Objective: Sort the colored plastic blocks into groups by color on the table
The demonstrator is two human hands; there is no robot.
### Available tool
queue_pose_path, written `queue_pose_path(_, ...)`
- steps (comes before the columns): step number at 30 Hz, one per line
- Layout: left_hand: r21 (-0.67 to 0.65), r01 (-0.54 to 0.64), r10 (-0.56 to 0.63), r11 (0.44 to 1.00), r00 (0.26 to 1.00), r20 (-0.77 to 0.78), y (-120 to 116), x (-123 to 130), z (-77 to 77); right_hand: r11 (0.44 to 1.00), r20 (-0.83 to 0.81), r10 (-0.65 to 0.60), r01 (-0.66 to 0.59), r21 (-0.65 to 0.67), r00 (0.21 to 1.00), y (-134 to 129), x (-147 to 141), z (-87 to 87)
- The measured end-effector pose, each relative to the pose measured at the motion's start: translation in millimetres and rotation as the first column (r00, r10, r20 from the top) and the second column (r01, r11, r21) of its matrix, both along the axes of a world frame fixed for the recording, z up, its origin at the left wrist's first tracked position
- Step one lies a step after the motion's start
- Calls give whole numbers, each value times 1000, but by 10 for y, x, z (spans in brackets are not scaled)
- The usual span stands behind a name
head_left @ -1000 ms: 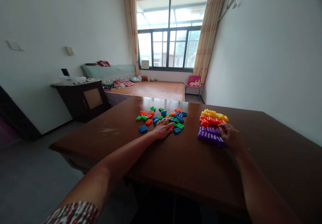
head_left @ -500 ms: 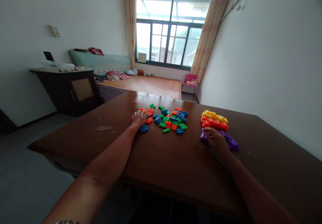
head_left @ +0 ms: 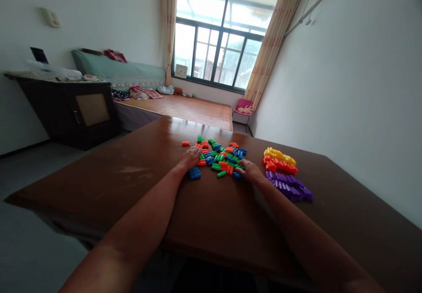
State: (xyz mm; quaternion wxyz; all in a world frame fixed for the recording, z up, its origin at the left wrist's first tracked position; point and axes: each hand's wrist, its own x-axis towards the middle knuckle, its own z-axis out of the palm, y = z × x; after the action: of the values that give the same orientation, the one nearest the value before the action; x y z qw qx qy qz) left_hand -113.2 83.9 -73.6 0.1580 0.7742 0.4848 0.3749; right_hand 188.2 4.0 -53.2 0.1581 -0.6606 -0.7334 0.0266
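A loose pile of small plastic toy blocks (head_left: 220, 157) in green, blue and orange lies on the brown table (head_left: 211, 222). My left hand (head_left: 191, 157) rests at the pile's left side, fingers stretched over some orange blocks and partly hiding them. Just below it sits a blue block (head_left: 194, 173). At the right edge of the pile, my right hand (head_left: 250, 171) touches the green and blue blocks with its fingers apart. One orange block (head_left: 185, 143) lies alone beyond my left hand.
To the right stand rows of yellow blocks (head_left: 278, 155), orange blocks (head_left: 281, 164) and purple blocks (head_left: 292, 186). Behind the table are a bed (head_left: 198, 108), a pink chair (head_left: 243, 106) and a dark cabinet (head_left: 62, 108).
My right hand has moved left from the purple blocks to the pile. My left hand has shifted slightly right, pushing blocks inward, and one orange block now lies apart. The view has tilted.
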Motion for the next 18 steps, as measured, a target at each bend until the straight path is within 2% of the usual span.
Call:
queue_pose_path(6, -92, -87, 73, 992, 987, -141, -27, 26, 29, 991, -200, 128, -131, -1, 971, -125, -49, -12)
queue_pose_path(10, -76, -49, 37, 996, 987, -155, -28, 1, 26, 991, -321, 136, -125, 55, 937, -220, 170, 181)
queue_pose_path(12, -63, -37, 27, 997, 988, -151, -14, -15, 14, 991, -367, 98, -57, 120, 925, -251, 502, 342)
queue_pose_path(14, -50, -30, 22, 998, 988, -154, 8, -27, -1, 978, -395, -18, 99, 185, 919, -290, 1006, 462)
queue_pose_path(16, -42, -26, 19, 999, 987, -162, 31, -39, -17, 915, -421, -198, 321, 243, 885, -359, 1626, 461)
queue_pose_path(18, -43, -33, 25, 999, 986, -167, 51, -50, -31, 824, -383, -371, 490, 284, 846, -463, 2248, 308)
